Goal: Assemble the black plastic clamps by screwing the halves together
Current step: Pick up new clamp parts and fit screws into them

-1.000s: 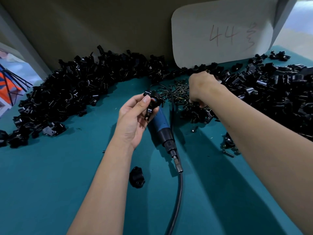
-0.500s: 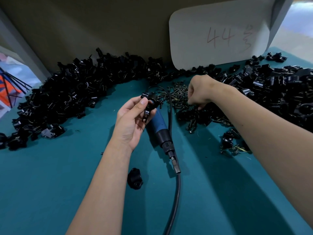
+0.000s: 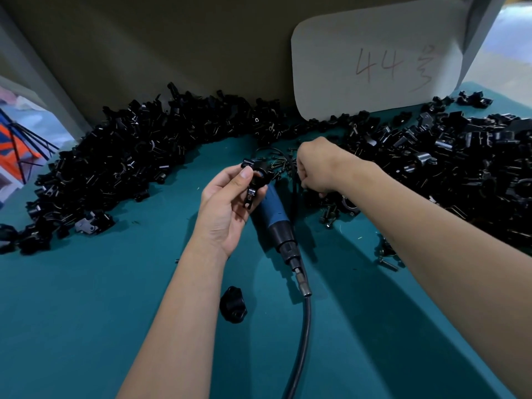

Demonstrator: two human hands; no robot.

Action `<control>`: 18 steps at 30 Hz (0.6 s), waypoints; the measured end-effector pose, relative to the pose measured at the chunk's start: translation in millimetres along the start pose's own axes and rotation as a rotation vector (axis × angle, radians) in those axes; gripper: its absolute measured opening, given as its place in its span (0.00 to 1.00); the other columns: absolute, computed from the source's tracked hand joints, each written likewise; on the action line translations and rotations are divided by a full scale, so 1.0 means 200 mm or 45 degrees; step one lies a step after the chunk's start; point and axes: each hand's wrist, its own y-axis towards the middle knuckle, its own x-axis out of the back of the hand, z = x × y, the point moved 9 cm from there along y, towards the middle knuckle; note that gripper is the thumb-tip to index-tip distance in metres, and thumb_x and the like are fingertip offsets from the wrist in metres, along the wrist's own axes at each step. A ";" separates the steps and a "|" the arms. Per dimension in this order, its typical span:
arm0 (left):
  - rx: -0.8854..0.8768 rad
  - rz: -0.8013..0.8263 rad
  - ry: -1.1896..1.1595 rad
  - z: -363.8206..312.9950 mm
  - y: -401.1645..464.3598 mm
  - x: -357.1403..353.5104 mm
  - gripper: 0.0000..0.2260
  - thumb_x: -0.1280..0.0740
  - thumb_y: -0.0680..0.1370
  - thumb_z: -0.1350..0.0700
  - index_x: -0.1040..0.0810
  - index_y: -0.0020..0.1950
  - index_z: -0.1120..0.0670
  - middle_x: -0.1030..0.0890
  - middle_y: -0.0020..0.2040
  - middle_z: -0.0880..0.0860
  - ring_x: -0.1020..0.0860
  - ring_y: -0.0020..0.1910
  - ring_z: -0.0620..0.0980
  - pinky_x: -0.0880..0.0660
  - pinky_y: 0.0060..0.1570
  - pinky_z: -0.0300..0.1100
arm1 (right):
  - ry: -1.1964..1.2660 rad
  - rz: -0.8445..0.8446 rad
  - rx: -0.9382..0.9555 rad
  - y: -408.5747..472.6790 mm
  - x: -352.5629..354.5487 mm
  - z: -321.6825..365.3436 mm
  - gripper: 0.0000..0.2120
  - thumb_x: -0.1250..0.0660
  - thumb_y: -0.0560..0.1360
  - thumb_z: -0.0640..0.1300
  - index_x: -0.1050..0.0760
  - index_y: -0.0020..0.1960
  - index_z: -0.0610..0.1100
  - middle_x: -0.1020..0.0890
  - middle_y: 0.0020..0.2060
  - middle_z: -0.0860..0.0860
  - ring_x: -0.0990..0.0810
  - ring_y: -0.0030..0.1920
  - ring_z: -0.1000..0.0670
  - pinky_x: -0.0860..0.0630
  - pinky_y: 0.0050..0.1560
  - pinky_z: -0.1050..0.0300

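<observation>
My left hand (image 3: 227, 208) pinches a black plastic clamp (image 3: 254, 180) between thumb and fingers, held above the blue electric screwdriver (image 3: 272, 217) that lies on the teal table. My right hand (image 3: 316, 165) hovers with curled fingers over the small heap of dark screws (image 3: 280, 165) just right of the clamp; whether it pinches a screw is hidden by the fingers. Large piles of black clamp halves lie to the left (image 3: 138, 156) and to the right (image 3: 449, 165).
The screwdriver's black cable (image 3: 302, 341) runs toward the near edge. A single black knob-like part (image 3: 233, 308) lies near my left forearm. A white card marked "44" (image 3: 377, 59) leans on the back wall. Loose screws (image 3: 387, 263) lie by my right forearm.
My right hand has drawn left from the right-hand pile to the screw heap beside the clamp. The left hand keeps holding the clamp in the same place.
</observation>
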 end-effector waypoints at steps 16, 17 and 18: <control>-0.013 -0.001 0.025 0.01 0.02 0.01 0.09 0.28 0.77 0.61 0.13 0.39 0.52 0.13 0.45 0.54 0.15 0.42 0.49 0.18 0.42 0.37 | 1.826 -0.099 -0.225 -0.08 0.06 -0.13 0.05 0.34 0.83 0.35 0.23 0.52 0.33 0.24 0.44 0.45 0.26 0.35 0.54 0.22 0.33 0.64; -0.013 0.005 0.023 0.01 0.02 0.01 0.08 0.28 0.77 0.61 0.13 0.39 0.52 0.13 0.45 0.54 0.15 0.42 0.49 0.18 0.42 0.38 | 2.111 -0.085 -0.174 -0.10 0.06 -0.09 0.05 0.35 0.83 0.35 0.24 0.50 0.33 0.26 0.44 0.44 0.27 0.36 0.53 0.24 0.32 0.66; -0.011 0.007 0.018 0.01 0.02 0.01 0.08 0.28 0.77 0.61 0.13 0.39 0.52 0.13 0.45 0.54 0.15 0.42 0.49 0.18 0.42 0.38 | 2.337 -0.060 -0.135 -0.11 0.07 -0.05 0.05 0.36 0.83 0.34 0.25 0.49 0.33 0.25 0.44 0.43 0.27 0.36 0.53 0.25 0.31 0.67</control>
